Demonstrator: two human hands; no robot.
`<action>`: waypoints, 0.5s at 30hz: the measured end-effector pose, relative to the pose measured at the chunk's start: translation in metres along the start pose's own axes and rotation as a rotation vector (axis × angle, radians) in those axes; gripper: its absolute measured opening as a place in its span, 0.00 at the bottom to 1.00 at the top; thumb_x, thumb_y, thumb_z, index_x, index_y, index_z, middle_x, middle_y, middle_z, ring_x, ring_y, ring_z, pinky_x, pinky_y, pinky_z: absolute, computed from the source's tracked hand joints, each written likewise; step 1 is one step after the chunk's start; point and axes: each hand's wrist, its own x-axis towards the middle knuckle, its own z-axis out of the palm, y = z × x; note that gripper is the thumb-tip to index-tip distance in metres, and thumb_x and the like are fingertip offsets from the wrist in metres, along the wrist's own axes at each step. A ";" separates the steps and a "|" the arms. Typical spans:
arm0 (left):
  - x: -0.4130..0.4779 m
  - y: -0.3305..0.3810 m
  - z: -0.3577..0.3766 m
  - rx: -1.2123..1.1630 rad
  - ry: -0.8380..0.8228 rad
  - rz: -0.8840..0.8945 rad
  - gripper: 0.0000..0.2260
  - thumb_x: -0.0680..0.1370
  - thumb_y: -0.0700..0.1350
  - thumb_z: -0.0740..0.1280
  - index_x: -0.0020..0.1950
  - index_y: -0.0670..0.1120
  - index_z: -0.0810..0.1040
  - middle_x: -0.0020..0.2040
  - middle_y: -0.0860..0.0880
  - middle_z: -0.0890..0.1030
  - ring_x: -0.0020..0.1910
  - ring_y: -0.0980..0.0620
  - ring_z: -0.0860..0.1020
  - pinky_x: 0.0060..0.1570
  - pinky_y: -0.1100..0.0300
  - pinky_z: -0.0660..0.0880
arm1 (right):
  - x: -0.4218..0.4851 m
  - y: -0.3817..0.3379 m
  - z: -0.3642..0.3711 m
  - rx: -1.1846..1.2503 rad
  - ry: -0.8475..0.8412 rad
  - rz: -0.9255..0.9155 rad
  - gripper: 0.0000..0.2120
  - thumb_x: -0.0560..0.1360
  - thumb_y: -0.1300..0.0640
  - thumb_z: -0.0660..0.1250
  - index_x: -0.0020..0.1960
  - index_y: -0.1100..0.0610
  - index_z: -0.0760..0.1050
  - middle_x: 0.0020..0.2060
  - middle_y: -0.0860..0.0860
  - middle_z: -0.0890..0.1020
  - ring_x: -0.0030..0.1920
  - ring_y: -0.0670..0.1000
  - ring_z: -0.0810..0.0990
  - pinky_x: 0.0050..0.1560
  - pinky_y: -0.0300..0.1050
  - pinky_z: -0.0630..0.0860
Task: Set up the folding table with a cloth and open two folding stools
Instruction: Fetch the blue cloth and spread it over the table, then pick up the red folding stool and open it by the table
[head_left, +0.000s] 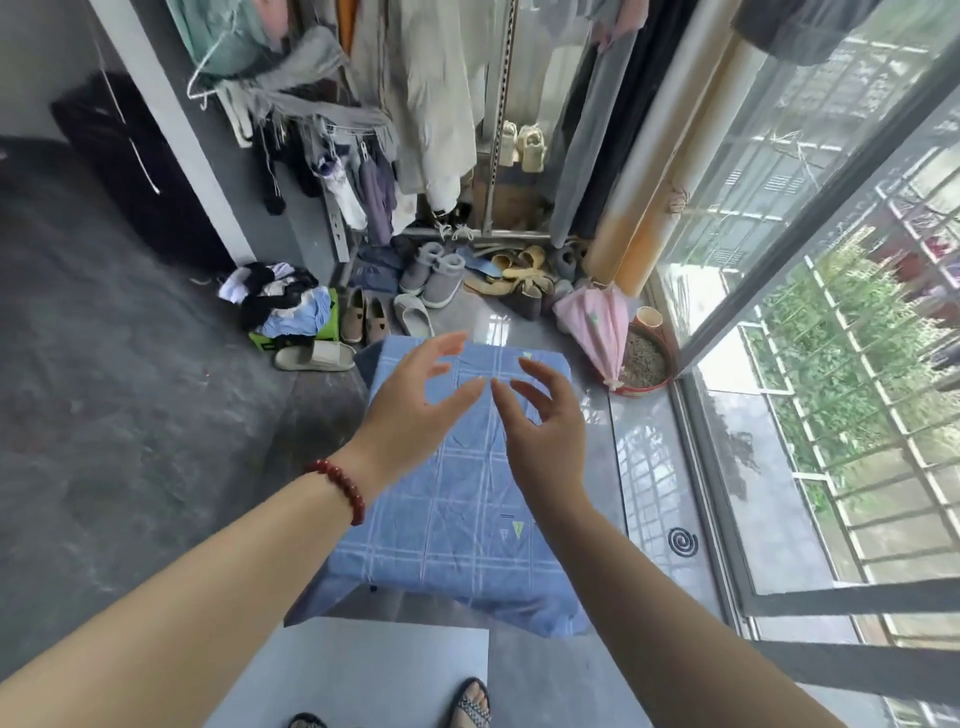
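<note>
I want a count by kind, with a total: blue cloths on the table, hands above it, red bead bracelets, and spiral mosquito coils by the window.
Blue cloth: 1
Hands: 2 (left hand, right hand)
Red bead bracelet: 1
Mosquito coil: 1
Total: 5

Blue checked cloth (467, 493) covers table top, edges hang. Floor (130, 415): slide sandal (314, 357), boots (434, 278), clothes pile (280, 299), mosquito coil (682, 540).

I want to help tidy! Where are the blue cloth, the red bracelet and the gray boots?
blue cloth (467, 519), head view, middle of its flat top.
red bracelet (349, 488), head view, beads on the wrist.
gray boots (441, 286), head view, right boot's side.
</note>
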 end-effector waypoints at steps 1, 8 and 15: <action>-0.001 0.008 0.000 0.001 0.003 0.007 0.21 0.76 0.53 0.65 0.69 0.56 0.67 0.65 0.61 0.71 0.61 0.63 0.70 0.55 0.65 0.65 | -0.001 -0.008 -0.003 0.015 -0.003 -0.002 0.15 0.73 0.55 0.70 0.59 0.54 0.74 0.57 0.45 0.78 0.57 0.43 0.78 0.42 0.25 0.72; -0.013 0.046 -0.004 -0.041 0.049 0.055 0.15 0.76 0.55 0.65 0.62 0.58 0.71 0.61 0.62 0.74 0.60 0.65 0.72 0.58 0.58 0.68 | -0.010 -0.045 -0.021 0.068 -0.054 -0.051 0.13 0.73 0.56 0.71 0.57 0.53 0.75 0.54 0.49 0.81 0.54 0.40 0.79 0.42 0.26 0.72; -0.027 0.053 -0.015 -0.098 0.141 0.058 0.19 0.68 0.65 0.64 0.57 0.62 0.72 0.59 0.63 0.75 0.59 0.65 0.73 0.55 0.62 0.70 | -0.013 -0.063 -0.012 0.131 -0.096 -0.100 0.10 0.73 0.58 0.71 0.54 0.55 0.77 0.52 0.51 0.81 0.54 0.44 0.80 0.42 0.26 0.73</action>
